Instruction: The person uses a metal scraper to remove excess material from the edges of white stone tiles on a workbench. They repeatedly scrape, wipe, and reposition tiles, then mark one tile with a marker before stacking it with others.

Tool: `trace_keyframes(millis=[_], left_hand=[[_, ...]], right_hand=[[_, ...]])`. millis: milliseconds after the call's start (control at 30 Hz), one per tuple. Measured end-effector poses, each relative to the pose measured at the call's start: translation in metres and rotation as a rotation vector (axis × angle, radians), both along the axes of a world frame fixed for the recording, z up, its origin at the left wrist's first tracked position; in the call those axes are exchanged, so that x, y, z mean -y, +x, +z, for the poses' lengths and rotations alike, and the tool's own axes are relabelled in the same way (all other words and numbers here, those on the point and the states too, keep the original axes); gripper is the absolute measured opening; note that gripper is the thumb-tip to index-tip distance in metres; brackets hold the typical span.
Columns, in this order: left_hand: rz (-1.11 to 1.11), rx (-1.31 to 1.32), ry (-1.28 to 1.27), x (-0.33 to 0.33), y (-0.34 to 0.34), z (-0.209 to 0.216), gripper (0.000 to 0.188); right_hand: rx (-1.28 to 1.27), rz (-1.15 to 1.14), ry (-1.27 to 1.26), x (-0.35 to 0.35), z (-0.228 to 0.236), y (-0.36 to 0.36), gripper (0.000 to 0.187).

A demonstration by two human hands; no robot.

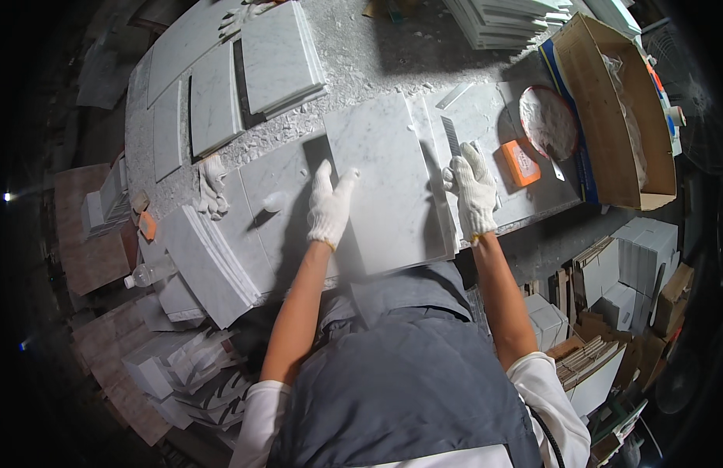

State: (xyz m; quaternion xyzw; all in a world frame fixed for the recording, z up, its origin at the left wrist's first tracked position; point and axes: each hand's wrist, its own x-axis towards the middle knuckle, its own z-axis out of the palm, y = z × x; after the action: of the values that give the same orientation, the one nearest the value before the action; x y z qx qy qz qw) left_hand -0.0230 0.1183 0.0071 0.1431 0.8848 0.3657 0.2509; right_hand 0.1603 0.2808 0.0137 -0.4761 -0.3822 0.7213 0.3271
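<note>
A large white, grey-veined stone tile (pixel 385 187) lies in front of me, with more slabs under its right side. My left hand (pixel 330 207), in a white knit glove, rests at the tile's left edge, thumb over the edge and fingers stretched out. Beyond the right edge, my gloved right hand (pixel 474 191) has its fingers closed round a narrow grey metal blade (pixel 450 134), which points away from me. Its handle, if any, is hidden in the glove. An orange-and-white block-shaped packet (pixel 520 163) and a round bowl of whitish paste (pixel 548 121) are near that hand.
A cardboard box (pixel 611 117) stands at the right. More tiles (pixel 279 58) lie at the far left, and stacked slabs (pixel 505 19) at the back. Spare gloves (pixel 213 187), a small translucent cup (pixel 274 202) and a clear bottle (pixel 151 272) are on the left. Stone chips litter the bench.
</note>
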Motion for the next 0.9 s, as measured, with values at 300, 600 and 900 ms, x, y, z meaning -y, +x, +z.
trace_keyframes(millis=[300, 600, 900], left_hand=[[0.016, -0.071, 0.141, -0.034, 0.014, -0.006, 0.079], [-0.132, -0.218, 0.032, -0.049, 0.026, -0.001, 0.09], [-0.143, -0.264, 0.024, -0.008, 0.042, 0.015, 0.068]], right_hand=[[-0.119, 0.145, -0.27, 0.001, 0.006, 0.043, 0.012], [-0.227, 0.188, -0.293, 0.008, -0.015, 0.039, 0.017], [-0.003, 0.155, -0.153, -0.017, -0.011, 0.053, 0.019]])
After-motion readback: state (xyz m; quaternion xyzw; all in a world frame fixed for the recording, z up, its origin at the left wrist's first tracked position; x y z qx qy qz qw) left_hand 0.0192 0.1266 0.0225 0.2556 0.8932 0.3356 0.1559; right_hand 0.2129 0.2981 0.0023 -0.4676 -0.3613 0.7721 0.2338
